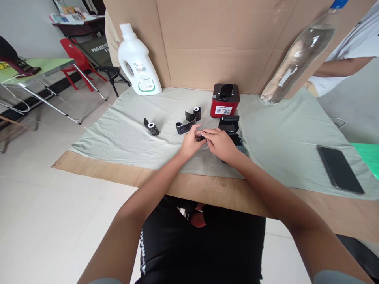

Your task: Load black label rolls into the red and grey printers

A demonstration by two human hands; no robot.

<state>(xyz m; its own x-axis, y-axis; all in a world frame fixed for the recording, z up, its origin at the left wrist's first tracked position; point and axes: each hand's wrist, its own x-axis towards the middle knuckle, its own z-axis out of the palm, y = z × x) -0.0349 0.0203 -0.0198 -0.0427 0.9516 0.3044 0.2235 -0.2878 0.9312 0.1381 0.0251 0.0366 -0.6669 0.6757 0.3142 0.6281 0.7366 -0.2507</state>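
Observation:
My left hand (192, 142) and my right hand (219, 142) meet over the cloth, their fingers closed around a small black paper roll (202, 137), mostly covered by the fingers. Just right of it, partly under my right hand, lies a small black printer (229, 125) with its lid raised. Behind that stands a red and black label printer (225, 103). Beyond my left hand are two partly unwound black paper rolls, one upright (197, 113) and one nearer (180, 127). Farther left a third black roll (152, 128) lies with its loose end sticking up.
A white detergent bottle (139, 65) and a tilted clear water bottle (299, 59) lean at the cardboard wall (213, 39). A black phone (340, 169) lies at the right on the grey-green cloth (275, 146). Another person's arm (343, 67) shows behind the cardboard.

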